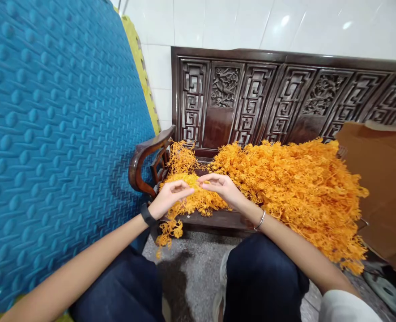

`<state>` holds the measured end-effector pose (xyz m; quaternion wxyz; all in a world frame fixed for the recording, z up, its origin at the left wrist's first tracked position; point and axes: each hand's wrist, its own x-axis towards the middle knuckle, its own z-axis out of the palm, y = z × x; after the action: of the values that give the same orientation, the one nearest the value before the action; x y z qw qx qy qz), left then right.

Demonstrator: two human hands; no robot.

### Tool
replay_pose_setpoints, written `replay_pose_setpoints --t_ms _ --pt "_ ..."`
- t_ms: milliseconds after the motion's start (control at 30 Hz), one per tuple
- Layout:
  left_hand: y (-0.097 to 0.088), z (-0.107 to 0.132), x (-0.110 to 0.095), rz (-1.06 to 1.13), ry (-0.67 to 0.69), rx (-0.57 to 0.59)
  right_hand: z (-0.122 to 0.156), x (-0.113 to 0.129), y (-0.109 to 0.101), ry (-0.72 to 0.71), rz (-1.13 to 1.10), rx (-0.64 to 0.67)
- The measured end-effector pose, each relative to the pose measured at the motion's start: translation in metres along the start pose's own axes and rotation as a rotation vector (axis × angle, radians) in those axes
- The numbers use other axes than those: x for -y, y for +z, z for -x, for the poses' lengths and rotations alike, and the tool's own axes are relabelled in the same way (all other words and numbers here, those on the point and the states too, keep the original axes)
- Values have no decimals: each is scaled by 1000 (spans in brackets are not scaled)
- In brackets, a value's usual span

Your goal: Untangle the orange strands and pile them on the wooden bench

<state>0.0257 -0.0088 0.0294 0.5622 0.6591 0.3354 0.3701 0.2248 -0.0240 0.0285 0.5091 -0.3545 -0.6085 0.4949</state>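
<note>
Carved bench (219, 127) ran off-frame right, seat (214, 220) mostly hidden by orange strands (295, 183). Our left hand (169, 196) and right hand (225, 188) had fingers nearly closed; couldn't tell if gripping.

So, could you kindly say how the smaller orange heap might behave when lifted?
The smaller orange heap would probably flop, since strands dangle off the seat. It looks airy, so likely light for its size. Tangled curls may snag.

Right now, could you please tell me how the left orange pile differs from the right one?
The left pile is small; the right pile is far larger. The left pile lies by the armrest, whereas the right pile lies by the cardboard. Both are orange, frilly and tangled.
</note>
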Motion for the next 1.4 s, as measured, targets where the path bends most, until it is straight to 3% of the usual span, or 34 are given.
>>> replay_pose_setpoints --t_ms 133,333,533,733,1067,1400 --pt "-1 -2 3 -50 44 -42 -4 -5 9 -39 35 107" --pt "-2 -5 10 44 -164 -10 -14 -23 19 15 9 174" --pt "-9 -11 22 10 -111 -33 -22 -29 23 44 -13 94" --pt "-5 -11 26 111 -22 -5 -31 -27 30 -18 13 -33" --pt "-10 -9 22 94 -146 18 -38 -32 33 29 -84 -46" --pt "-6 -17 26 158 -187 -121 -48 -35 40 81 -128 -276"
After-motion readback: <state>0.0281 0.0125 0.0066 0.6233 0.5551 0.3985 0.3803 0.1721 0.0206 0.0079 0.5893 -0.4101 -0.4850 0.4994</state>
